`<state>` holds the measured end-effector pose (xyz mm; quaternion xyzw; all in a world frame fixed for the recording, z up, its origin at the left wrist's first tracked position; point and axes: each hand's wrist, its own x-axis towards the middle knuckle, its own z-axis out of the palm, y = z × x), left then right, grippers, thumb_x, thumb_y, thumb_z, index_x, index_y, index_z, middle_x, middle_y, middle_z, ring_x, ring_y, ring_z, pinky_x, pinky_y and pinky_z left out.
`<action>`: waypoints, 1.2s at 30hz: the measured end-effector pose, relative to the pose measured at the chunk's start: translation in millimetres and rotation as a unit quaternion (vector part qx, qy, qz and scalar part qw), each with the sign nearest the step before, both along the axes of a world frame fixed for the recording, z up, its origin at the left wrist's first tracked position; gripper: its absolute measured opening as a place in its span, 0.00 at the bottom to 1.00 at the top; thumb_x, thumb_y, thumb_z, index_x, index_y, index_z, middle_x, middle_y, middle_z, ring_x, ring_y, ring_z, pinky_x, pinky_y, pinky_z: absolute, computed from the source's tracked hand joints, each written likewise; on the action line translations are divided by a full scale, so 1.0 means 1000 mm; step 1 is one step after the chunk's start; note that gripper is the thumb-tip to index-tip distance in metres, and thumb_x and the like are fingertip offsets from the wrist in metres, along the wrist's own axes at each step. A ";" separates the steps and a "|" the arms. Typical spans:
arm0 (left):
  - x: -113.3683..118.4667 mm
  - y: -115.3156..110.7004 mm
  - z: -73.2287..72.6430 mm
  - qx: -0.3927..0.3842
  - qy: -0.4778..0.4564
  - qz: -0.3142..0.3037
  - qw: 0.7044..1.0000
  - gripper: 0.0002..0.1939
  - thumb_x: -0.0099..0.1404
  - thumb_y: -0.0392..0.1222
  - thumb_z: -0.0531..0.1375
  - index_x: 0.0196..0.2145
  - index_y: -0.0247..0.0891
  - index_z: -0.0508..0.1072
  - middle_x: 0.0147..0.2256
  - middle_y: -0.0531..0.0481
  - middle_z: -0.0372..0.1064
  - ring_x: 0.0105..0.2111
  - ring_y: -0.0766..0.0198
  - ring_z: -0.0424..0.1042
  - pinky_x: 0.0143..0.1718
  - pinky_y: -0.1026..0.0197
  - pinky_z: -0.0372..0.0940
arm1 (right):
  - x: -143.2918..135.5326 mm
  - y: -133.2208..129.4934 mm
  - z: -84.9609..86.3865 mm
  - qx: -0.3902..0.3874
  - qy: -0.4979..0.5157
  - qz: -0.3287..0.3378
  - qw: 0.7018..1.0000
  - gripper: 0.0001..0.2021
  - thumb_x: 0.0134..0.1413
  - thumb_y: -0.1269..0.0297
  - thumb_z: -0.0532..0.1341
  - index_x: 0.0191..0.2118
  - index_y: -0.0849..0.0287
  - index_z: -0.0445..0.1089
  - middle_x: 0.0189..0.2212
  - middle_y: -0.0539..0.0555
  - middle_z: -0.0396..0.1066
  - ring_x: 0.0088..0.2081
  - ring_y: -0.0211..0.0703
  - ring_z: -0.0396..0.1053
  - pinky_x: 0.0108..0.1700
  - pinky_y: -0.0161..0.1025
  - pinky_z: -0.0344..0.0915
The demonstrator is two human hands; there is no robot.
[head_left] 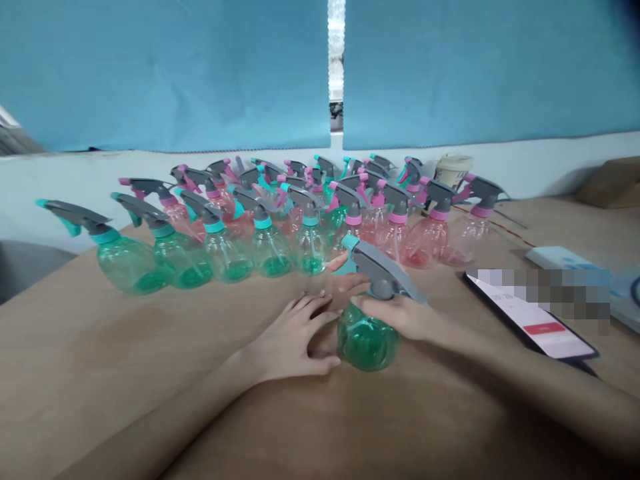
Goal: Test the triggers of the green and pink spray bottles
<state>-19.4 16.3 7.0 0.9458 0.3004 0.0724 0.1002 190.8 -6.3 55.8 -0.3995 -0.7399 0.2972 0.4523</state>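
a brown table (pixel 125 373) is standing before blue sheeting (pixel 175 73). front and centre, the right hand (pixel 407 317) is grasping a green spray bottle (pixel 367 343), the empty left hand (pixel 293 341) spreading beside it. a phone (pixel 545 329) is being partly masked.

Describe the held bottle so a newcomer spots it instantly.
On the brown table, spray bottles stand grouped toward the blue backdrop. In front of them, the right hand holds a turquoise-tipped green bottle. Only this one is held, apart from the group.
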 end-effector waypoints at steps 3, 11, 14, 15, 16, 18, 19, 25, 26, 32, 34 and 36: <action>0.000 -0.004 0.001 -0.014 -0.035 0.002 0.999 0.39 0.53 0.59 0.59 0.58 0.41 0.53 0.59 0.42 0.49 0.57 0.46 0.49 0.56 0.44 0.43 | -0.003 -0.001 -0.001 -0.020 0.031 0.023 0.999 0.25 0.44 0.70 0.57 0.51 0.47 0.60 0.39 0.49 0.72 0.32 0.43 0.72 0.36 0.42 0.70; -0.004 -0.031 0.007 -0.101 -0.155 0.070 0.980 0.47 0.48 0.55 0.64 0.59 0.40 0.46 0.53 0.42 0.56 0.52 0.46 0.57 0.51 0.45 0.55 | -0.033 0.002 -0.001 -0.062 0.091 0.012 0.994 0.17 0.44 0.63 0.62 0.44 0.52 0.67 0.33 0.51 0.74 0.38 0.48 0.72 0.43 0.49 0.69; -0.019 -0.042 0.008 -0.130 -0.174 0.097 0.971 0.48 0.47 0.55 0.65 0.59 0.40 0.45 0.53 0.41 0.55 0.53 0.46 0.57 0.50 0.45 0.56 | -0.057 0.000 0.000 -0.066 0.110 0.045 0.991 0.21 0.44 0.62 0.62 0.48 0.52 0.65 0.39 0.52 0.73 0.40 0.47 0.72 0.45 0.49 0.68; -0.027 -0.046 0.009 -0.134 -0.183 0.105 0.968 0.48 0.48 0.55 0.64 0.59 0.40 0.45 0.54 0.41 0.55 0.53 0.46 0.56 0.50 0.45 0.57 | -0.066 -0.001 0.001 -0.068 0.112 0.052 0.990 0.21 0.44 0.62 0.62 0.48 0.52 0.64 0.39 0.52 0.73 0.40 0.47 0.72 0.45 0.48 0.68; -0.035 -0.050 0.010 -0.135 -0.192 0.113 0.965 0.48 0.48 0.55 0.64 0.59 0.40 0.44 0.54 0.40 0.54 0.53 0.46 0.56 0.50 0.45 0.57 | -0.075 -0.003 0.001 -0.070 0.113 0.056 0.990 0.21 0.44 0.62 0.62 0.48 0.52 0.65 0.39 0.53 0.73 0.41 0.47 0.72 0.45 0.48 0.68; -0.052 -0.060 0.014 -0.127 -0.211 0.132 0.960 0.48 0.48 0.55 0.64 0.59 0.39 0.44 0.55 0.39 0.53 0.54 0.45 0.55 0.50 0.44 0.57 | -0.096 -0.007 0.003 -0.071 0.115 0.067 0.989 0.18 0.44 0.62 0.62 0.45 0.53 0.66 0.37 0.53 0.74 0.42 0.47 0.71 0.46 0.48 0.68; -0.060 -0.065 0.017 -0.119 -0.220 0.138 0.958 0.47 0.48 0.55 0.64 0.58 0.40 0.44 0.54 0.39 0.53 0.54 0.44 0.55 0.50 0.44 0.57 | -0.108 -0.009 0.003 -0.068 0.118 0.075 0.988 0.17 0.44 0.62 0.62 0.44 0.53 0.67 0.36 0.53 0.74 0.42 0.47 0.71 0.46 0.48 0.67; -0.109 -0.098 0.027 -0.057 -0.285 0.218 0.932 0.43 0.52 0.50 0.63 0.58 0.42 0.44 0.55 0.42 0.53 0.54 0.48 0.55 0.51 0.47 0.56 | -0.184 -0.020 0.004 0.018 0.064 0.125 0.990 0.18 0.44 0.60 0.62 0.44 0.52 0.65 0.39 0.52 0.71 0.41 0.43 0.70 0.44 0.44 0.67; -0.117 -0.103 0.028 -0.047 -0.290 0.240 0.925 0.42 0.53 0.49 0.63 0.59 0.42 0.43 0.55 0.43 0.54 0.53 0.49 0.56 0.51 0.47 0.57 | -0.197 -0.020 0.004 0.036 0.046 0.124 0.991 0.19 0.44 0.59 0.63 0.45 0.52 0.65 0.38 0.51 0.71 0.40 0.43 0.70 0.44 0.44 0.67; -0.179 -0.115 0.033 0.016 -0.266 0.335 0.904 0.35 0.55 0.50 0.62 0.55 0.45 0.51 0.52 0.45 0.57 0.52 0.48 0.58 0.50 0.46 0.56 | -0.255 -0.009 0.016 0.072 -0.015 0.213 0.974 0.36 0.37 0.51 0.65 0.55 0.50 0.53 0.53 0.54 0.59 0.50 0.45 0.62 0.50 0.46 0.61; -0.200 -0.113 0.033 0.040 -0.286 0.355 0.889 0.32 0.57 0.50 0.61 0.55 0.45 0.51 0.52 0.46 0.58 0.52 0.50 0.58 0.51 0.47 0.56 | -0.262 0.001 0.025 0.096 -0.089 0.241 0.962 0.46 0.28 0.46 0.67 0.57 0.48 0.50 0.57 0.53 0.52 0.56 0.49 0.54 0.55 0.49 0.55; -0.220 -0.109 0.035 0.066 -0.302 0.384 0.870 0.30 0.58 0.51 0.59 0.54 0.45 0.52 0.50 0.46 0.60 0.50 0.51 0.61 0.50 0.48 0.57 | -0.266 0.013 0.033 0.097 -0.153 0.237 0.954 0.48 0.28 0.43 0.66 0.59 0.47 0.48 0.59 0.54 0.48 0.57 0.51 0.52 0.55 0.51 0.54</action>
